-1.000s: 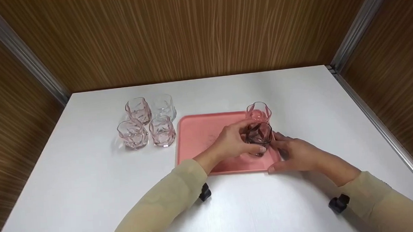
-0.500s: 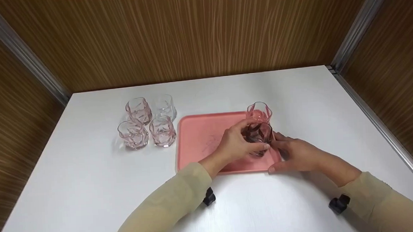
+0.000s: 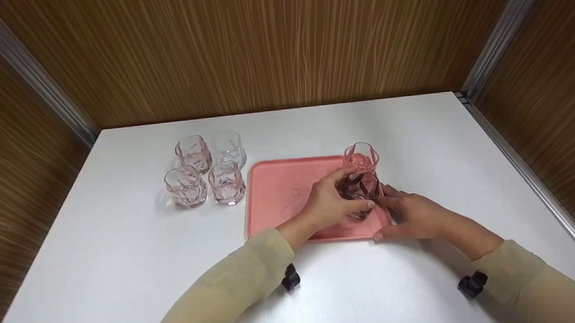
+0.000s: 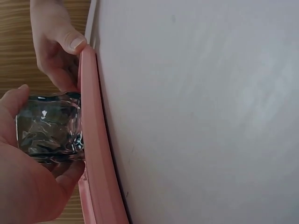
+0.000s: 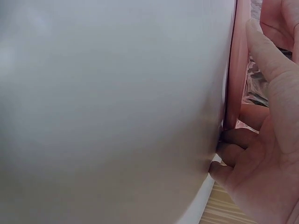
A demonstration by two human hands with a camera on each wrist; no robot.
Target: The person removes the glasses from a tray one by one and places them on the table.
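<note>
At the near right corner of the flat pink plastic tray, held upright in the left hand: a short dark smoky faceted glass tumbler, fingers and thumb curled round its wall, base close to the tray floor; whether it touches cannot be told. Just behind, touching or nearly so, a taller pink twisted glass tumbler. Right hand at the tray's near right rim, thumb on the edge, fingers relaxed, clasping nothing.

Best lowered straight down, kept clear of the pink neighbour to avoid a clink; grip loosened only once the base sits flat. Tray steadied meanwhile.

Dark tumbler: translucent, grey-brown, swirled facets. Farther left on the white bench, four small glass tumblers clustered.
</note>
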